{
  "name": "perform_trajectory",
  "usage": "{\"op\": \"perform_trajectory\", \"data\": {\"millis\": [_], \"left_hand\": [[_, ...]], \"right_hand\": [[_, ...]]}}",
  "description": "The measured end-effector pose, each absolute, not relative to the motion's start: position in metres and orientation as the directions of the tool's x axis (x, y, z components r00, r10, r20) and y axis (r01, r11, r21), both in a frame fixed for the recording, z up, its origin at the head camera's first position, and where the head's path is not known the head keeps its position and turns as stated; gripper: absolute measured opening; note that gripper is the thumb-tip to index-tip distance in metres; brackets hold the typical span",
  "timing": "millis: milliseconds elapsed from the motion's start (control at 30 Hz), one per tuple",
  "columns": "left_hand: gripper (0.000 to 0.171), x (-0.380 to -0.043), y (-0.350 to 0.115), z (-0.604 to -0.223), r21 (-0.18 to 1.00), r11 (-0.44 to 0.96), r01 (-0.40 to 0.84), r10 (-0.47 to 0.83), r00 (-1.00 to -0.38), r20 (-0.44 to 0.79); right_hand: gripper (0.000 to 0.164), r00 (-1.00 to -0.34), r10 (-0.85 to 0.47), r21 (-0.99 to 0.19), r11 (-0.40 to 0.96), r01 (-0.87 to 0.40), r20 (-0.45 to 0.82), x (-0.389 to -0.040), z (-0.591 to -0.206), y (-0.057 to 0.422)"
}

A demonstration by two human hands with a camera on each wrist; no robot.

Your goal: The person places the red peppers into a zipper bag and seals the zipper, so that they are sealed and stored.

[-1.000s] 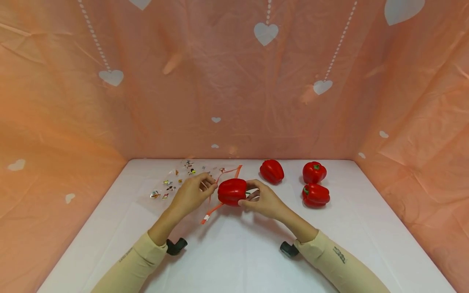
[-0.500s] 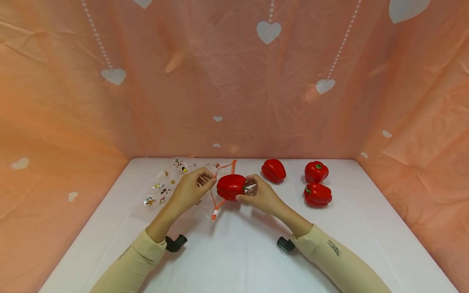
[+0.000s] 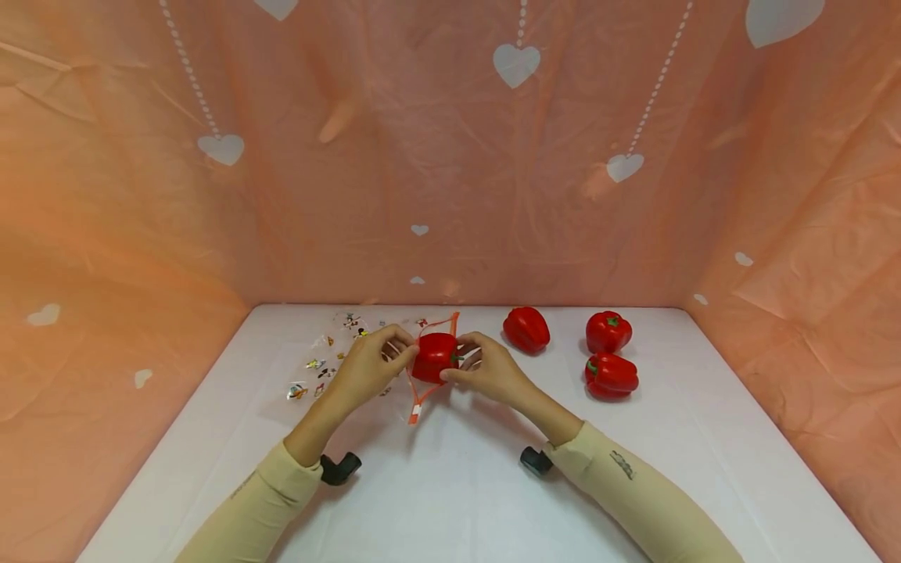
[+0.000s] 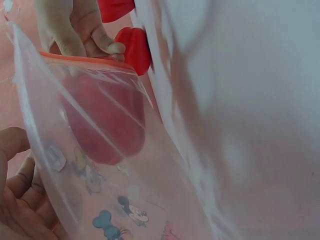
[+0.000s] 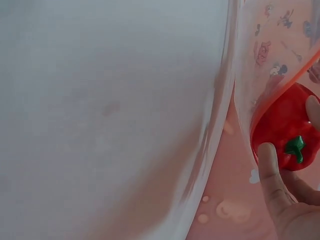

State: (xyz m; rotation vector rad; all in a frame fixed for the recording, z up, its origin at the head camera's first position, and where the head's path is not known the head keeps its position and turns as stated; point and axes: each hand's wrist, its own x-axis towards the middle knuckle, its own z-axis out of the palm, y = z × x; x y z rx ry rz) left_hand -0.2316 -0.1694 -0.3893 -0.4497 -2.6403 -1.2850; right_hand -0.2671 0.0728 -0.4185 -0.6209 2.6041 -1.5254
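Observation:
A red bell pepper (image 3: 435, 358) with a green stem lies sideways in my right hand (image 3: 493, 371), gripped by thumb and fingers at its stem end. Its far end is inside the mouth of a clear zip bag (image 4: 165, 195) printed with cartoon figures. Through the plastic, the left wrist view shows the pepper's (image 4: 107, 122) rounded bottom. My left hand (image 3: 373, 363) pinches the bag's orange-edged opening, which is spread around the pepper. The right wrist view shows the pepper's stem (image 5: 296, 146) outside the orange rim, with my thumb beside it.
Three more red bell peppers lie at the back right of the white table (image 3: 450, 500): one alone (image 3: 526, 329), and a standing one (image 3: 608, 332) behind a lying one (image 3: 611, 376). A peach curtain (image 3: 450, 195) with white hearts surrounds the table's back and sides.
My right hand has moved left, bringing the pepper deeper into the bag's mouth. The left hand keeps its pinch on the rim, and the bag's opening has shifted slightly.

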Motion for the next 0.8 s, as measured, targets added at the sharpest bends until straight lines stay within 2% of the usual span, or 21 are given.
{"op": "perform_trajectory", "data": {"millis": [167, 800], "left_hand": [[0.008, -0.231, -0.169, -0.390, 0.747, 0.559, 0.359, 0.222, -0.933, 0.283], [0.007, -0.229, -0.169, -0.388, 0.746, 0.548, 0.377, 0.235, -0.926, 0.295]], "right_hand": [[0.064, -0.914, -0.381, -0.837, 0.447, -0.316, 0.142, -0.270, -0.417, 0.067], [0.057, -0.914, -0.390, -0.827, 0.475, -0.301, 0.108, -0.273, -0.412, 0.054]]}}
